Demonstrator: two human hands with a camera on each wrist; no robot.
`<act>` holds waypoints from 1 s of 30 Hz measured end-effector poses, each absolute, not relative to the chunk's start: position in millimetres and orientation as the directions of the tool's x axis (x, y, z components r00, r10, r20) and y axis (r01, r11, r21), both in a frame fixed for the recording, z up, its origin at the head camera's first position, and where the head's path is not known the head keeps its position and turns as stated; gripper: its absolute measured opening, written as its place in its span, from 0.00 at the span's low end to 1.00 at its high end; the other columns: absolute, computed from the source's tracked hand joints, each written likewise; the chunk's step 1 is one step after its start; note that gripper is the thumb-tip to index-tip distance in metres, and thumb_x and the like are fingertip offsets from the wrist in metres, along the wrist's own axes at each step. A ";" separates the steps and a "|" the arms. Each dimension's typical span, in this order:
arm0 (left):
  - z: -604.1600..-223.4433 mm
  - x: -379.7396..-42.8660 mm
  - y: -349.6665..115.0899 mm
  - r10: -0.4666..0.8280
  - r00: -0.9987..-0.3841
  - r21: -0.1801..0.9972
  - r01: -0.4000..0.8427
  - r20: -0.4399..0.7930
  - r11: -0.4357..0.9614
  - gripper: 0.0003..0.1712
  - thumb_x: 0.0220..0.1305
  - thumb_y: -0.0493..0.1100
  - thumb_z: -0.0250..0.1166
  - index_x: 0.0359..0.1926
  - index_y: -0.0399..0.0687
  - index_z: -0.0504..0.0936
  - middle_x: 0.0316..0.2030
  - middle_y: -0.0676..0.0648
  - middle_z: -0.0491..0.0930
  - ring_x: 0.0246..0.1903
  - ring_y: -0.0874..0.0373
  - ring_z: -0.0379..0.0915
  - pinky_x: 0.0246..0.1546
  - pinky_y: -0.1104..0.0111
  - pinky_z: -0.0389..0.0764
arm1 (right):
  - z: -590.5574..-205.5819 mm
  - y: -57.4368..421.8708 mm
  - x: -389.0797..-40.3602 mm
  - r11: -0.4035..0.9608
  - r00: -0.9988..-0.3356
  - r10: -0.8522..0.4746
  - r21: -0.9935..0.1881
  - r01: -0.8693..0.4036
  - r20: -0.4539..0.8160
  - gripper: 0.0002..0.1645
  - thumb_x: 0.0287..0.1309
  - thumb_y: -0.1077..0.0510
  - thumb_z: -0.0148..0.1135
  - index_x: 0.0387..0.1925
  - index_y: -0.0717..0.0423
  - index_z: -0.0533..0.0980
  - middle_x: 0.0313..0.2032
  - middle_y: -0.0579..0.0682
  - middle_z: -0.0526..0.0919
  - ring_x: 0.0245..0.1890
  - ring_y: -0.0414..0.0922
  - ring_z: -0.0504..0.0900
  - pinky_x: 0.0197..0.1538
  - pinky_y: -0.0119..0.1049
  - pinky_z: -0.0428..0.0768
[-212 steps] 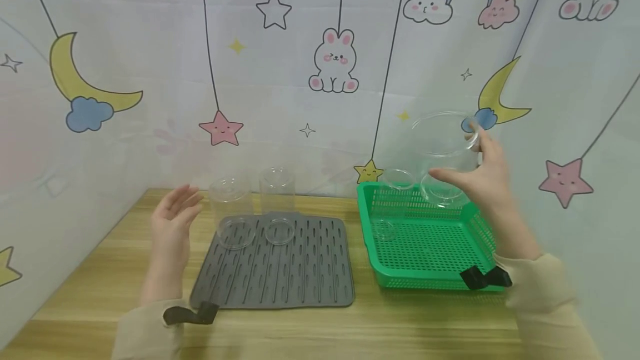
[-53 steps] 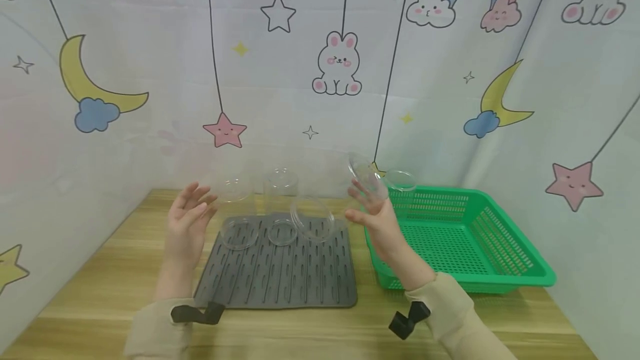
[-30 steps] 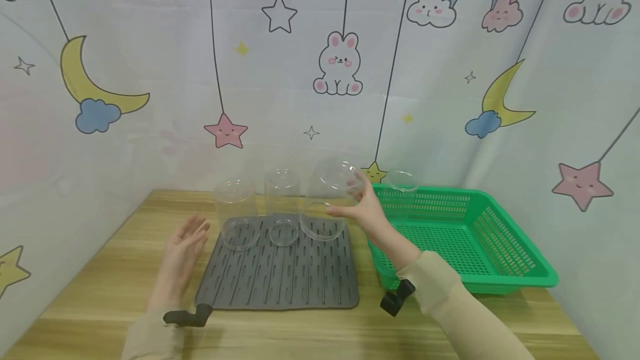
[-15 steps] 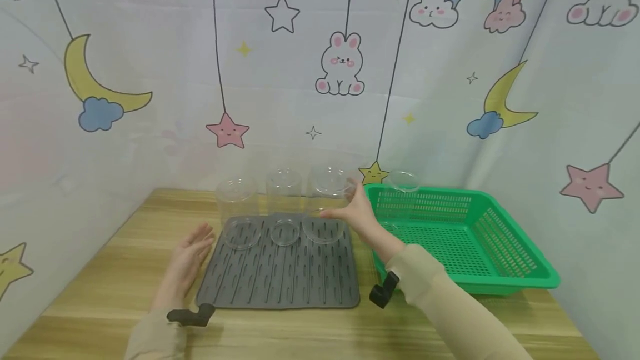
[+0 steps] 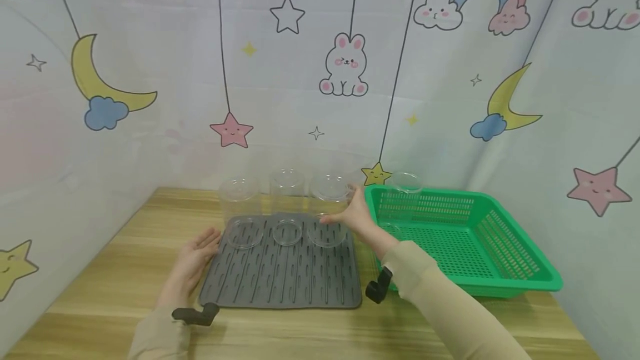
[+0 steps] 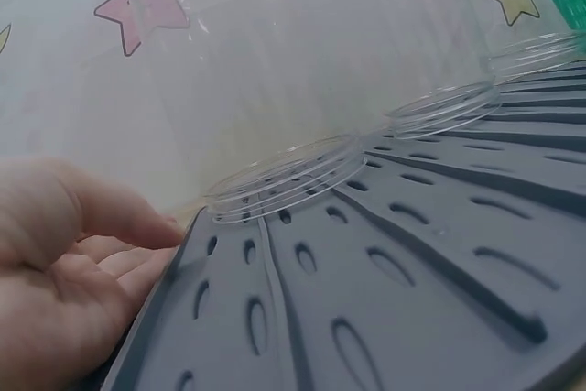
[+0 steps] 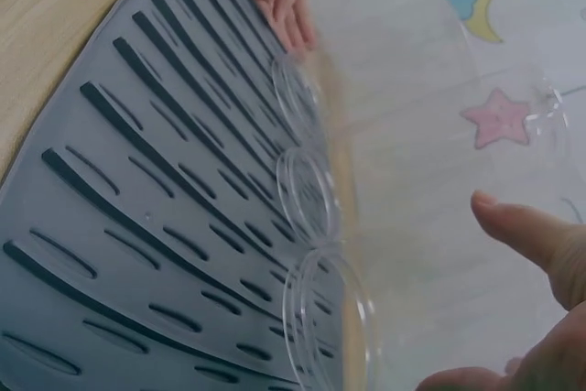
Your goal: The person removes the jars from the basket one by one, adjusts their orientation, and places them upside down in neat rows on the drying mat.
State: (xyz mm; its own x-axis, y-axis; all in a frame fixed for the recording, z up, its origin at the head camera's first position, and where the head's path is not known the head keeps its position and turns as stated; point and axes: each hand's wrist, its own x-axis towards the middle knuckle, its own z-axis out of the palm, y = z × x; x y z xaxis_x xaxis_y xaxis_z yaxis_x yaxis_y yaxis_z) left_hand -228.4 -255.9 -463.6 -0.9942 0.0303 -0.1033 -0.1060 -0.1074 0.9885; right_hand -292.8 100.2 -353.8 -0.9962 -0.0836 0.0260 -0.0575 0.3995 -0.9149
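Grips rightmost clear cup (image 5: 330,204) with right hand (image 5: 355,211), on back of grey mat (image 5: 280,288) | has left hand (image 5: 196,251) relaxed and released, at mat's left edge | lined up leftward on mat: middle cup (image 5: 287,199), left cup (image 5: 240,201) | inside green basket (image 5: 505,283), back left: fourth cup (image 5: 404,204) | partly hiding basket's near left corner: right sleeve (image 5: 425,282)

Three containers (image 5: 287,204) on the mat (image 5: 280,276) (basket (image 5: 460,246) to its right).
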 end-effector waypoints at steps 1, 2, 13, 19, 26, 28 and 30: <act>-463.8 -228.7 -255.5 0.029 -0.994 0.989 -0.104 -0.101 -0.108 0.41 0.69 0.24 0.44 0.75 0.32 0.31 0.76 0.31 0.35 0.76 0.42 0.35 0.74 0.61 0.49 | -354.9 100.3 -293.3 0.400 -0.996 -0.084 -0.915 -0.056 0.025 0.69 0.36 0.62 0.82 0.73 0.57 0.46 0.72 0.64 0.55 0.72 0.61 0.58 0.68 0.55 0.70; -464.0 -229.1 -255.2 0.028 -0.995 0.989 -0.100 -0.098 -0.105 0.42 0.68 0.23 0.44 0.75 0.32 0.31 0.76 0.31 0.35 0.76 0.42 0.35 0.74 0.60 0.49 | -355.7 100.4 -293.5 0.401 -0.996 -0.085 -0.915 -0.054 0.021 0.69 0.36 0.62 0.82 0.73 0.57 0.46 0.72 0.65 0.55 0.71 0.62 0.58 0.68 0.56 0.70; -464.6 -229.6 -253.4 0.019 -0.996 0.990 -0.089 -0.087 -0.105 0.47 0.58 0.16 0.43 0.75 0.30 0.32 0.75 0.30 0.35 0.76 0.40 0.35 0.75 0.59 0.45 | -361.2 99.4 -294.9 0.399 -0.996 -0.092 -0.916 -0.034 -0.003 0.69 0.37 0.66 0.80 0.74 0.57 0.45 0.70 0.66 0.59 0.70 0.62 0.61 0.70 0.57 0.67; -464.4 -229.6 -252.4 0.007 -0.995 0.989 -0.100 -0.100 -0.106 0.48 0.56 0.16 0.43 0.75 0.31 0.32 0.75 0.30 0.36 0.76 0.40 0.35 0.76 0.59 0.45 | -363.7 99.8 -296.2 0.382 -0.995 -0.095 -0.924 -0.025 -0.012 0.69 0.37 0.66 0.80 0.74 0.58 0.45 0.70 0.66 0.58 0.70 0.62 0.60 0.69 0.57 0.68; -465.0 -231.1 -252.4 0.000 -0.994 0.988 -0.109 -0.110 -0.110 0.49 0.55 0.16 0.43 0.75 0.32 0.32 0.76 0.30 0.36 0.76 0.40 0.35 0.76 0.60 0.45 | -364.4 101.4 -297.9 0.389 -0.996 -0.072 -0.921 0.020 -0.052 0.70 0.38 0.64 0.81 0.75 0.56 0.43 0.71 0.65 0.55 0.70 0.62 0.60 0.67 0.58 0.70; -464.8 -231.5 -252.3 -0.004 -0.994 0.987 -0.112 -0.114 -0.111 0.49 0.55 0.16 0.44 0.75 0.32 0.32 0.76 0.30 0.36 0.76 0.41 0.35 0.75 0.60 0.46 | -364.1 101.5 -298.0 0.400 -0.995 -0.073 -0.916 0.027 -0.061 0.70 0.39 0.63 0.80 0.75 0.56 0.43 0.72 0.65 0.55 0.70 0.62 0.60 0.64 0.59 0.73; -464.5 -231.8 -252.3 -0.005 -0.993 0.987 -0.116 -0.117 -0.108 0.49 0.55 0.16 0.44 0.75 0.32 0.32 0.76 0.30 0.36 0.76 0.41 0.35 0.75 0.61 0.46 | -364.0 101.6 -298.0 0.410 -0.995 -0.073 -0.912 0.031 -0.066 0.70 0.39 0.63 0.80 0.75 0.55 0.43 0.72 0.64 0.54 0.70 0.63 0.61 0.61 0.59 0.76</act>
State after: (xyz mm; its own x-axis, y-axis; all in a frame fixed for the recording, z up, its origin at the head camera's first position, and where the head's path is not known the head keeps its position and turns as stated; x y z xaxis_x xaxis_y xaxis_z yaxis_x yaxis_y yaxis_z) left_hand -231.8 -252.3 -464.5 -0.9931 -0.0047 -0.1170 -0.1158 -0.1085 0.9873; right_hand -298.0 101.6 -364.0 -0.9951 -0.0731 -0.0663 0.0307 0.4096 -0.9118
